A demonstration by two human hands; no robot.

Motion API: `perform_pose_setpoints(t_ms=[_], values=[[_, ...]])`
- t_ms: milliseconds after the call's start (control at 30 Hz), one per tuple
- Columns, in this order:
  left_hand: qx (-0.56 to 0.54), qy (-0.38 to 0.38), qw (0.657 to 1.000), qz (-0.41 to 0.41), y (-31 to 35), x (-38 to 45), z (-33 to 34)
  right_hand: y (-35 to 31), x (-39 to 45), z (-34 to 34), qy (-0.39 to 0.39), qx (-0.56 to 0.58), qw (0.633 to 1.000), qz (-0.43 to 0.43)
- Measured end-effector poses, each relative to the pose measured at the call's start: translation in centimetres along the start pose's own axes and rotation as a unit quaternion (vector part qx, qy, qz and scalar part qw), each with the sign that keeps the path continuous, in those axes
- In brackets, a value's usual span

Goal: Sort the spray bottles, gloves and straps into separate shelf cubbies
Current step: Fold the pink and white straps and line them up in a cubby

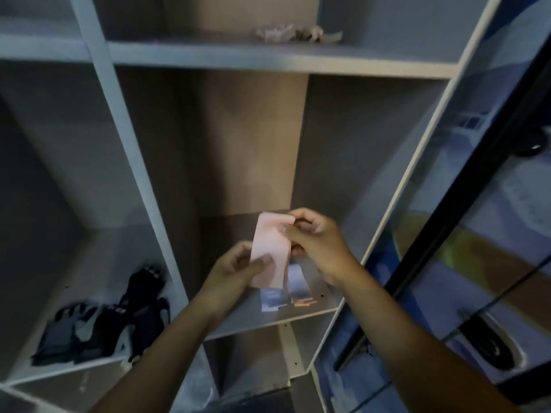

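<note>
1. Holding a pink strap [269, 251] up with both hands, in front of the middle cubby [316, 308].
2. Pinching the strap's low end with the left hand [235, 271], thumb on the front.
3. Pinching the strap's top right edge with the right hand [316, 242], fingers curled in.
4. Lying flat on the cubby floor, just under the pink one: two more straps [286, 289], bluish with orange ends.
5. Lying in a heap in the left cubby [44, 374], well apart from the straps: dark gloves [104, 320].
6. Sitting far back on the top shelf [268, 59]: pale crumpled things [295, 34], too blurry to tell.
</note>
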State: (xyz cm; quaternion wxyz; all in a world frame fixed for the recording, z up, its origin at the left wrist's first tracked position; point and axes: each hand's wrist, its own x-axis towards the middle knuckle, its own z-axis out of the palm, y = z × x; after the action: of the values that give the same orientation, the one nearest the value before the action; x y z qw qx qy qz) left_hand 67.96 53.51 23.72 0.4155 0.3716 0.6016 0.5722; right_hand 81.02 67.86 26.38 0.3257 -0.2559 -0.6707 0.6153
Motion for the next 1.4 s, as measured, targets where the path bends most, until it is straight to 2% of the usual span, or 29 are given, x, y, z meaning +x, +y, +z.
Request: perform_pose_setpoints(t_ms=[100,233,333,433,500,567,633,800,900,967,1033,1067,1167,1233,1300,1400], values=[[-0.013,0.023,0.998,-0.065,-8.0,0.8,-0.1,6.9,2.0,0.3,0.008,-0.045,0.997,0.061],[-0.019,0.084,0.991,-0.104,-16.1,2.8,-0.7,16.3,5.4,0.9,-0.031,-0.112,0.985,0.131],[0.007,0.137,0.984,-0.111,-20.6,5.4,-1.5,22.1,7.9,1.5,-0.057,-0.155,0.978,0.129],[0.090,0.166,0.973,-0.136,-24.5,7.9,-2.3,27.1,10.2,2.2,-0.091,-0.245,0.960,0.102],[0.130,0.169,0.965,-0.152,-26.3,9.4,-2.5,30.1,11.6,2.4,-0.095,-0.338,0.935,0.055],[0.169,0.175,0.956,-0.167,-27.3,10.4,-2.6,32.4,12.8,2.6,-0.094,-0.436,0.895,-0.005],[0.204,0.192,0.944,-0.175,-28.1,11.1,-2.7,33.8,13.7,2.6,-0.074,-0.497,0.863,-0.045],[0.283,0.204,0.924,-0.156,-29.5,11.5,-2.9,33.9,14.8,3.3,-0.071,-0.552,0.830,-0.040],[0.358,0.200,0.903,-0.126,-29.6,11.4,-2.7,34.0,15.0,3.9,-0.090,-0.625,0.774,-0.051],[0.374,0.187,0.900,-0.125,-29.4,10.8,-2.2,34.3,14.7,3.7,-0.089,-0.648,0.754,-0.064],[0.399,0.171,0.891,-0.132,-28.3,9.7,-1.4,33.7,14.2,3.3,-0.057,-0.629,0.771,-0.088],[0.405,0.174,0.889,-0.122,-27.6,8.9,-1.0,33.1,13.7,3.3,-0.036,-0.604,0.791,-0.096],[0.290,0.203,0.932,-0.073,-25.2,5.1,-0.4,30.1,10.4,4.4,0.013,-0.455,0.884,-0.102],[0.231,0.193,0.951,-0.075,-22.8,1.5,-0.1,27.1,5.8,5.7,0.040,-0.366,0.927,-0.075],[0.194,0.194,0.958,-0.081,-20.5,-2.5,-0.5,23.8,0.3,7.3,0.036,-0.285,0.957,-0.045],[0.156,0.232,0.957,-0.078,-17.7,-8.1,-3.0,20.3,-6.2,10.8,-0.013,-0.216,0.976,-0.028]])
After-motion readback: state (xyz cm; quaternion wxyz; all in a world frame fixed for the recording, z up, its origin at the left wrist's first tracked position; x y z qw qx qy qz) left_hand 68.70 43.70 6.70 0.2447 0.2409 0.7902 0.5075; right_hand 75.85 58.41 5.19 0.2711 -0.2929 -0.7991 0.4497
